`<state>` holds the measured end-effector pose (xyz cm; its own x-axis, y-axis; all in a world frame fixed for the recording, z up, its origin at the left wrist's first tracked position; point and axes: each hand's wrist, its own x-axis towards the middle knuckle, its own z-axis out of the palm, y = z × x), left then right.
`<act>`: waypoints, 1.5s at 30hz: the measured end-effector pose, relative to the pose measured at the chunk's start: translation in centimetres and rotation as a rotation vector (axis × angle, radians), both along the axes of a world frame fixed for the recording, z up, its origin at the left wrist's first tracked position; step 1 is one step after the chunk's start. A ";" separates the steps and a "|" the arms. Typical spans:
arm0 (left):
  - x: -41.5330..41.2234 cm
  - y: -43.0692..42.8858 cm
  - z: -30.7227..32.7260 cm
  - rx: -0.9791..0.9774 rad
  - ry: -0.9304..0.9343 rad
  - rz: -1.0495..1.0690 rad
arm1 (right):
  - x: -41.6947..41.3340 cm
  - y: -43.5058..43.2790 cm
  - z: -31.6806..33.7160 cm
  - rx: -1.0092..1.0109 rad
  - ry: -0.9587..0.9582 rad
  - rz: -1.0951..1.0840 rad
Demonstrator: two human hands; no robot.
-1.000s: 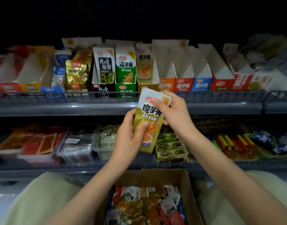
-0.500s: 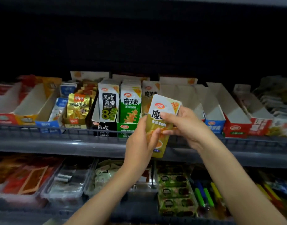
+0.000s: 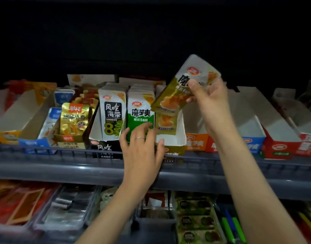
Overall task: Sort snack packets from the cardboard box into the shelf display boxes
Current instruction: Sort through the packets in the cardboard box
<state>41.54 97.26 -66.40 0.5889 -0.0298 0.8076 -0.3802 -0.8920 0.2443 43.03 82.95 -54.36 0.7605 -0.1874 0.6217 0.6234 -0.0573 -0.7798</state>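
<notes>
Starting far left on the upper shelf [image 3: 45, 166]: an empty yellow-orange box [image 3: 19, 111], then blue packets [image 3: 51, 120], then a gold fish packet [image 3: 74, 118] standing upright in its carton. Moving on to the black-labelled packets [image 3: 113, 113] and the green packets [image 3: 140, 115], both rows upright, faces forward.

Now the left hand [image 3: 142, 148]: fingers spread and relaxed, gripping nothing, fingertips resting against the foot of the green packets, thumb touching the white front lip of the gold display box [image 3: 171, 144]. Inside that box, one olive-gold packet [image 3: 166, 123] standing upright.

Just above it, the held snack packet [image 3: 179, 92]. Tilted, long axis running diagonally, white top end pointing up and right, olive bottom end pointing down and left, printed face toward the camera. Lower edge overlapping the top of the olive-gold packet; touching or just in front, hard to tell. Pinched at its upper half by the right hand [image 3: 211, 101], thumb across the front, fingers curled behind.

Further right, a run of empty cartons: orange box [image 3: 197, 142], blue box [image 3: 254, 144], red box [image 3: 281, 147].
</notes>
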 end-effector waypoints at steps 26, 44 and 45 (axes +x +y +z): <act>0.1 0.5 -0.2 0.100 -0.034 0.007 | 3.4 1.7 -4.3 -0.766 0.038 -0.710; -0.1 0.3 0.0 0.084 -0.014 0.006 | 2.3 2.8 -3.6 -1.440 0.285 -0.551; -0.1 0.3 0.0 0.081 -0.013 0.004 | 2.3 3.0 -3.7 -1.481 0.299 -0.561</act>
<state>41.44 97.59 -66.38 0.5786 -0.0931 0.8103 -0.3793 -0.9102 0.1663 45.31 85.97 -58.09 0.9277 0.1304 0.3499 0.1082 -0.9907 0.0824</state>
